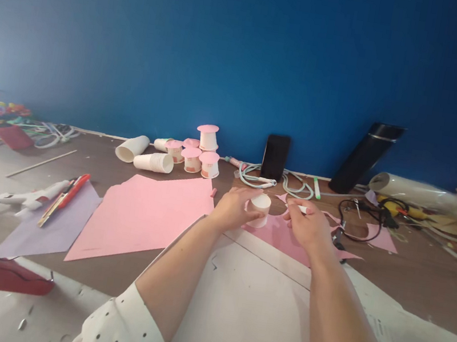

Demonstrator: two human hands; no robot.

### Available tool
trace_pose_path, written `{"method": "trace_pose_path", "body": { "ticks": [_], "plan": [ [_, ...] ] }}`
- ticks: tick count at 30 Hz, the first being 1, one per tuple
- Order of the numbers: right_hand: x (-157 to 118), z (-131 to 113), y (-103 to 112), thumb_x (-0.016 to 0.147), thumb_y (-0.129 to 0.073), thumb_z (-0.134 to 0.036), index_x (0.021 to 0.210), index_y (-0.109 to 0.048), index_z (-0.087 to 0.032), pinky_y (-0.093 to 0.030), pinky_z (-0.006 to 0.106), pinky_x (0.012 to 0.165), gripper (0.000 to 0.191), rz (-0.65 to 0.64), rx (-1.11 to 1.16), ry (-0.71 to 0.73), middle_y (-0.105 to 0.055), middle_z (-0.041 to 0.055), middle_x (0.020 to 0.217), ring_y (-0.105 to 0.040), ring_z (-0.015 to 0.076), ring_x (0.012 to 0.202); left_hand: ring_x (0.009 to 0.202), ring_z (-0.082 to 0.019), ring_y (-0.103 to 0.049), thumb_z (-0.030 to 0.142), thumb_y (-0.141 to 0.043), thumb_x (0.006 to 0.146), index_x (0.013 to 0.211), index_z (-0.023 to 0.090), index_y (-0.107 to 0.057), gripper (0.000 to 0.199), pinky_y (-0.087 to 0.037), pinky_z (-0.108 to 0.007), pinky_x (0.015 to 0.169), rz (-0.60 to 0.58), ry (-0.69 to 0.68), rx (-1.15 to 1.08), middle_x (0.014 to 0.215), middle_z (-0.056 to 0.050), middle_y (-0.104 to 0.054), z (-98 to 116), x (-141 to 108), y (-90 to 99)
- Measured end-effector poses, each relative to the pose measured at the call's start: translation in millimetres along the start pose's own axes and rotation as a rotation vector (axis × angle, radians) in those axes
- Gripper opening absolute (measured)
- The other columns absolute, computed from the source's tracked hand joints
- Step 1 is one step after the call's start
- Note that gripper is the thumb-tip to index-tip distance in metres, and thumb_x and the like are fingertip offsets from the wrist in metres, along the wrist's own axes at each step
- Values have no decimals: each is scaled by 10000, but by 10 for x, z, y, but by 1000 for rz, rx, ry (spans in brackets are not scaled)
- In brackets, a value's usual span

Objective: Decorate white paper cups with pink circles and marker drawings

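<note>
My left hand (233,209) is closed around the side of a small white paper cup (261,217), which stands on a cut pink paper sheet (276,237). Just right of the cup, my right hand (309,225) pinches a slim white pen (302,209); its tip is too small to make out. The two hands are a short way apart. Beneath my forearms lies a large white board (250,307) with some pink handwriting at its near edge.
Pink-topped paper cups (192,160) cluster by the blue wall, beside stacked white cups (154,162). Pink paper (139,214), a red utility knife (71,192) and a white glue gun (36,195) lie left. Behind are a phone (275,155), cables (297,189) and a black flask (364,158).
</note>
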State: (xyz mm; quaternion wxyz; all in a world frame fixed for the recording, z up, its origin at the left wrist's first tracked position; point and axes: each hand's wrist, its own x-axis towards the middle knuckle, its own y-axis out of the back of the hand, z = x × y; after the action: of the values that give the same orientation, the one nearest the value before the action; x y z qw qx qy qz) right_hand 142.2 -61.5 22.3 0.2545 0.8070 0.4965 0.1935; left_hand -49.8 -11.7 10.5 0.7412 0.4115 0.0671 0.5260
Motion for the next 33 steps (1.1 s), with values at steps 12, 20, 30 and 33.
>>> {"method": "trace_pose_path", "body": {
  "ticks": [12, 20, 30, 33],
  "plan": [
    [4, 10, -11, 827, -481, -438, 978, -674, -202, -446, 292, 664, 340, -25, -33, 29, -718, 47, 756, -652, 199, 728, 1272, -324, -420, 356, -772, 641, 1404, 385, -453, 827, -319, -475, 1075, -190, 54, 188, 1392, -39, -514, 52, -39, 161],
    [-3, 15, -3, 824, -485, -462, 1018, -679, -219, -445, 294, 686, 366, -37, -59, 4, -721, 35, 776, -654, 197, 741, 1321, -338, -380, 189, -627, 694, 1461, 376, -355, 836, -266, -526, 1103, -310, 93, 238, 1455, -54, -446, 181, -67, 279],
    [-8, -1, 9, 800, -491, -312, 1052, -701, -205, -454, 288, 684, 345, -16, -120, 33, -729, 53, 829, -656, 206, 770, 1295, -322, -416, 101, -517, 704, 1418, 425, -427, 789, -332, -494, 1072, -230, 51, 196, 1451, 4, -468, 4, -42, 207],
    [-19, -15, 16, 804, -486, -308, 1069, -701, -206, -457, 287, 682, 356, -27, -123, 29, -730, 54, 833, -658, 208, 772, 1288, -319, -427, 89, -522, 673, 1412, 436, -430, 821, -352, -481, 1059, -221, 52, 190, 1439, 23, -487, 17, -38, 213]
  ]
}}
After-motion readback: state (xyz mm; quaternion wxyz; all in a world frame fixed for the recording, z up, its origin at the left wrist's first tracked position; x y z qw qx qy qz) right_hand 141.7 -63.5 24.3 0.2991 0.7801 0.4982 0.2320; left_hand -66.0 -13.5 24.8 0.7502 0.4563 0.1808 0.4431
